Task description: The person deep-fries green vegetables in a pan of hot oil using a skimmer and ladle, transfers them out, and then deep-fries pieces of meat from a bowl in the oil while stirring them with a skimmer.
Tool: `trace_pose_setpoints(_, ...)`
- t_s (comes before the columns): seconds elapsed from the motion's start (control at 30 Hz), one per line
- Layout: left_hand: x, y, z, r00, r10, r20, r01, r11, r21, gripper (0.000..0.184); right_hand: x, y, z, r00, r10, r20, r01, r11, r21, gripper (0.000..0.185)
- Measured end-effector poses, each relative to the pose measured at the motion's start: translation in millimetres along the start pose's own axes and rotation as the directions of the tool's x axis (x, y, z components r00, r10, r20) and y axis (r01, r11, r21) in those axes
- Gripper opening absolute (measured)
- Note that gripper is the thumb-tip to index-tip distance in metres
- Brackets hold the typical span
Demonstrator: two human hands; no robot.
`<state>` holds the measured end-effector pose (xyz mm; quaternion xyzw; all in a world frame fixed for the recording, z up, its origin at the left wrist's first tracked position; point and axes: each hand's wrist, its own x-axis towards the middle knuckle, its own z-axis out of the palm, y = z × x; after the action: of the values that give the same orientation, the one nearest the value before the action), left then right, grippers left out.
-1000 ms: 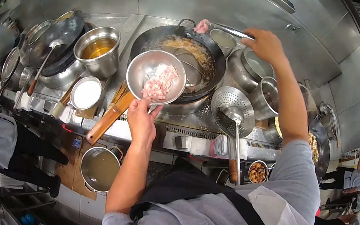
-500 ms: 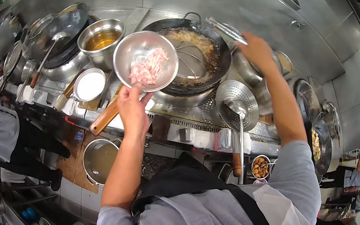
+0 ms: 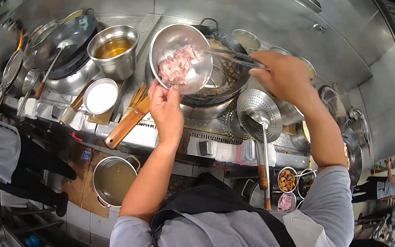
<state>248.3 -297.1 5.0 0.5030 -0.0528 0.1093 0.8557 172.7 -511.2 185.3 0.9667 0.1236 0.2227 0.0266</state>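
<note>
My left hand (image 3: 166, 109) grips the lower rim of a steel bowl (image 3: 161, 41), tilted over the near left part of a black wok (image 3: 236, 47). Pale pink raw meat (image 3: 177, 66) lies in the bowl. In my right hand (image 3: 282, 71) are metal tongs (image 3: 239, 57), blurred, their tips at the bowl's right edge. Whether the tips hold anything I cannot make out. Brown bubbling liquid and a round wire strainer (image 3: 216, 75) show in the wok, partly behind the bowl.
A perforated ladle (image 3: 258, 108) lies right of the wok. Left are a pot of yellow oil (image 3: 118, 66), a bowl of white stuff (image 3: 101, 96) and another wok (image 3: 72, 34). A pot (image 3: 114, 181) stands low. A person (image 3: 1, 139) is at far left.
The tongs have come from beyond the wok's far right side back to the bowl. The bowl has shifted right over the wok. Meat held in the tongs a second ago is no longer seen there.
</note>
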Motion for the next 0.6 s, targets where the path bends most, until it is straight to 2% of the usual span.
trace_pose_setpoints(0.1,2,-4,-6,0.988,-0.155,-0.007,0.152,0.975,-0.162,0.020,1,14,-14,0.996,0.088,-0.031,-0.085,0.993,0.082,0.032)
trace_pose_setpoints(0.17,0,-4,-8,0.973,-0.230,-0.010,0.225,0.958,-0.180,0.019,9,24,-16,0.990,0.100,0.101,-0.109,0.990,0.094,0.033)
trace_pose_setpoints(0.2,-2,-6,-9,0.989,-0.147,-0.029,0.143,0.985,-0.094,0.019,14,29,-14,0.981,0.100,0.167,-0.118,0.988,0.100,0.034)
trace_pose_setpoints(0.27,-6,-15,-6,0.999,0.030,-0.043,-0.026,0.996,0.087,0.019,22,34,19,0.980,0.025,0.198,-0.041,0.996,0.076,0.035)
trace_pose_setpoints(0.3,-6,-16,-4,0.996,0.068,-0.057,-0.061,0.991,0.122,0.019,25,34,34,0.977,-0.013,0.213,-0.001,0.998,0.063,0.035)
trace_pose_setpoints(0.4,-6,-18,-2,0.988,0.122,-0.094,-0.104,0.980,0.171,0.019,38,34,52,0.987,-0.080,0.139,0.053,0.981,0.187,0.034)
trace_pose_setpoints(0.43,-3,-19,-6,0.988,0.090,-0.126,-0.068,0.983,0.170,0.019,42,37,51,0.991,-0.069,0.116,0.043,0.977,0.209,0.034)
trace_pose_setpoints(0.53,-5,-8,-12,0.976,-0.114,-0.185,0.105,0.993,-0.056,0.017,54,56,37,0.997,-0.004,0.078,-0.015,0.973,0.232,0.034)
trace_pose_setpoints(0.6,-12,2,-11,0.966,-0.145,-0.216,0.133,0.989,-0.068,0.017,73,74,37,0.994,0.058,0.097,-0.076,0.978,0.195,0.035)
